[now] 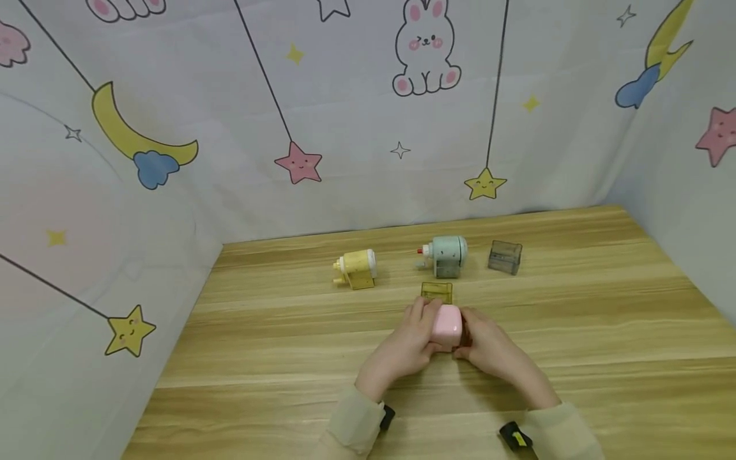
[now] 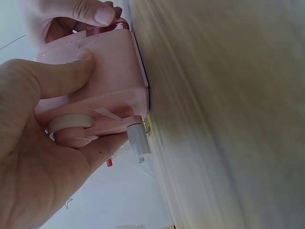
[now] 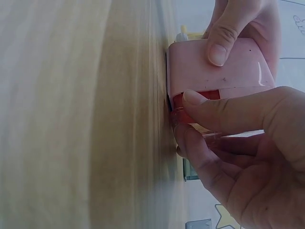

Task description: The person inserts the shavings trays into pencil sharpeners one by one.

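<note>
On the table, a pink crank pencil sharpener [image 1: 446, 326] is between both hands. My left hand [image 1: 405, 345] grips its body, thumb on the pink face. In the left wrist view, the crank's pale knob [image 2: 138, 140] points away beneath that hand. My right hand [image 1: 490, 345] pinches a see-through red shavings drawer [image 3: 180, 113] at the sharpener's other end, thumb and fingers on opposite sides. Part of the drawer is inside the pink body and the fingers hide some of it. Just behind the sharpener is a see-through yellow shavings drawer [image 1: 437, 292].
Farther back stand a yellow crank sharpener [image 1: 358, 267] and a light-teal one [image 1: 449, 255]. A see-through grey shavings drawer [image 1: 505, 257] lies right of the teal sharpener. A printed white curtain [image 1: 356, 115] hangs behind the wooden table [image 1: 270, 358].
</note>
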`<action>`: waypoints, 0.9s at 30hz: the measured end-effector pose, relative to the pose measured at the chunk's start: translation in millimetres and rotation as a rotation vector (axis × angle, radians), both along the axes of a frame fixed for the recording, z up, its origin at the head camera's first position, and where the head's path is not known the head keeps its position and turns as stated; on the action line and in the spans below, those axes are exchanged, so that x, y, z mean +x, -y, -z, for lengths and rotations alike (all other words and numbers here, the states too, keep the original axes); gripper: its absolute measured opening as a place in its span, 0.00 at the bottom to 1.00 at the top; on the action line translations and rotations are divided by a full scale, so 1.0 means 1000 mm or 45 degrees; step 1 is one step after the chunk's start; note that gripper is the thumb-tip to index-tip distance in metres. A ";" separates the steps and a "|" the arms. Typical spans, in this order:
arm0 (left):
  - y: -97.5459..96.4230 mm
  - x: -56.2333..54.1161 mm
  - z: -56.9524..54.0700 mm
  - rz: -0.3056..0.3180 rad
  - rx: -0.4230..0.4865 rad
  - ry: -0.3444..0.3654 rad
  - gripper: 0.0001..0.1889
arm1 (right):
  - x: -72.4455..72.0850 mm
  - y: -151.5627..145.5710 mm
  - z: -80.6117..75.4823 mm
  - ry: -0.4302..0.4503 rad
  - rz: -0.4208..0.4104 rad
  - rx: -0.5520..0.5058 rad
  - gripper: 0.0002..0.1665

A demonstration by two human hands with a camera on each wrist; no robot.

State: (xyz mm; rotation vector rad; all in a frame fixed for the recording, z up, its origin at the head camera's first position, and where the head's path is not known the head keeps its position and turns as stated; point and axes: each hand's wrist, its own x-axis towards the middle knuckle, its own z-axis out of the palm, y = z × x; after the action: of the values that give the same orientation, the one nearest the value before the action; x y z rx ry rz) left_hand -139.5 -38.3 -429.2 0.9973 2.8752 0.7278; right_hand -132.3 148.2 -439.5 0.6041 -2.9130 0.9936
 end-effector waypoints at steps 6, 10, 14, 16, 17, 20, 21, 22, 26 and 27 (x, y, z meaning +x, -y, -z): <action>-0.001 0.000 -0.001 0.000 -0.002 -0.002 0.37 | -0.001 0.000 -0.001 0.001 -0.010 0.001 0.39; -0.002 0.000 0.000 -0.003 -0.006 0.003 0.38 | -0.002 -0.001 -0.001 0.025 0.004 0.001 0.37; -0.003 0.001 0.000 -0.007 -0.016 0.001 0.38 | -0.002 -0.001 -0.001 0.052 0.023 -0.005 0.37; -0.003 0.001 0.000 -0.007 -0.022 -0.004 0.38 | -0.002 -0.002 -0.001 0.062 0.027 -0.006 0.37; -0.003 0.001 0.000 -0.006 -0.025 -0.009 0.38 | -0.002 -0.002 -0.001 0.066 0.028 -0.008 0.37; -0.003 0.001 0.001 -0.003 -0.032 -0.020 0.38 | -0.001 -0.002 -0.002 0.072 0.028 -0.019 0.38; -0.004 0.001 0.001 -0.002 -0.035 -0.023 0.38 | -0.001 -0.002 -0.002 0.071 0.028 -0.022 0.38; -0.004 0.001 0.001 -0.003 -0.038 -0.026 0.38 | -0.001 -0.002 -0.003 0.072 0.027 -0.025 0.38; -0.004 0.000 0.002 -0.002 -0.045 -0.035 0.38 | -0.002 -0.003 -0.002 0.084 0.025 -0.039 0.37; -0.004 0.000 0.002 -0.002 -0.047 -0.039 0.38 | -0.002 -0.003 -0.001 0.095 0.025 -0.045 0.37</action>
State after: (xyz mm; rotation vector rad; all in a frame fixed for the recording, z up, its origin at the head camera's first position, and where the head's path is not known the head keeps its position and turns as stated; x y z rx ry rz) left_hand -139.1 -34.6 -431.5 1.0113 2.9042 0.6623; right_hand -134.2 151.0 -438.0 0.5473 -2.9524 1.0859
